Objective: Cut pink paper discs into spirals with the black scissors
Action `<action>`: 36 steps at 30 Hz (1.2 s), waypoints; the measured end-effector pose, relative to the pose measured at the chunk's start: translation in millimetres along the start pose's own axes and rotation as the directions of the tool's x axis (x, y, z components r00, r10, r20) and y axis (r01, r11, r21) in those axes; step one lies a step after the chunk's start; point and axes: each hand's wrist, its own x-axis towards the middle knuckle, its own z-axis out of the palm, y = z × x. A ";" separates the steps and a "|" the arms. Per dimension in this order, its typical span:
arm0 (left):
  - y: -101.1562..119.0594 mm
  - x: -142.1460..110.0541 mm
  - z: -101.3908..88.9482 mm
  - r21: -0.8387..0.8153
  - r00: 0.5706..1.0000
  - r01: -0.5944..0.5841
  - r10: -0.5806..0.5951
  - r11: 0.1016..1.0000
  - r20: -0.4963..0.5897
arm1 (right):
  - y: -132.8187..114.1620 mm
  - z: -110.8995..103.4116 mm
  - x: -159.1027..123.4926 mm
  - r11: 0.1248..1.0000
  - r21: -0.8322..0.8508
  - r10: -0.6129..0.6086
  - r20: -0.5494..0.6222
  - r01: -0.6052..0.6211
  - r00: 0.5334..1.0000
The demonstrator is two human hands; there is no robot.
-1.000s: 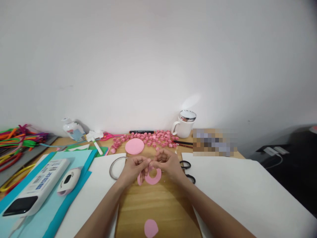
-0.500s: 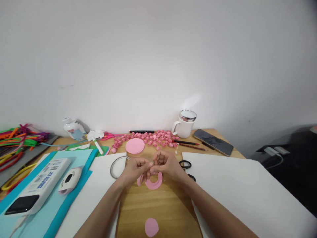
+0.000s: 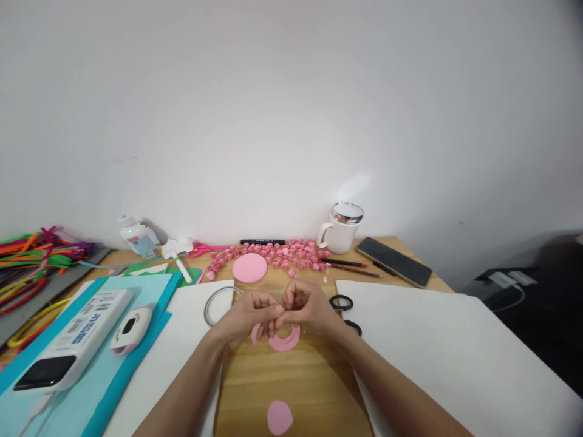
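Note:
Both my hands meet over the wooden board, fingertips pressed together. My left hand (image 3: pixel 255 311) is closed in a pinch, and so is my right hand (image 3: pixel 304 305), its thumb touching the left fingers. A curled pink paper strip (image 3: pixel 285 342) shows just below the fingers, with another pink curve beside my left fingertips. The part between the fingertips is hidden. Nearer me lies a small pink paper piece (image 3: pixel 279 417). Behind the hands are a pink paper disc (image 3: pixel 249 267) and a spread of several small rolled pink paper pieces (image 3: pixel 298 252).
A metal ring (image 3: pixel 210 306) lies left of my hands and black-handled scissors (image 3: pixel 341 302) lie right. Further back stand a white mug (image 3: pixel 342 230), pencils (image 3: pixel 348 263) and a phone (image 3: pixel 394 261). Teal sheets (image 3: pixel 155 303) bear a white device (image 3: pixel 75 343). White paper (image 3: pixel 423 340) lies right.
My fingers have shifted slightly against each other, the right fingers curling in closer. The pink strip below them is a little more covered. The whole view has moved slightly.

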 end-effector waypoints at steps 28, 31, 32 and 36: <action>-1.3 8.9 7.3 0.134 0.932 -0.170 0.203 0.976 -0.301 | 2.8 1.4 2.9 0.964 -0.209 -0.220 -0.293 0.162 0.930; 1.1 8.0 8.2 0.154 0.922 -0.153 0.197 0.976 -0.333 | 2.8 0.4 3.6 0.988 -0.100 -0.144 -0.312 0.118 0.939; 2.1 7.5 8.4 0.159 0.918 -0.154 0.200 0.975 -0.342 | 2.5 0.1 3.8 0.992 -0.076 -0.119 -0.320 0.100 0.940; 4.4 6.3 8.6 0.169 0.900 -0.163 0.217 0.972 -0.377 | 1.4 -1.7 5.2 0.999 -0.041 -0.045 -0.338 0.033 0.940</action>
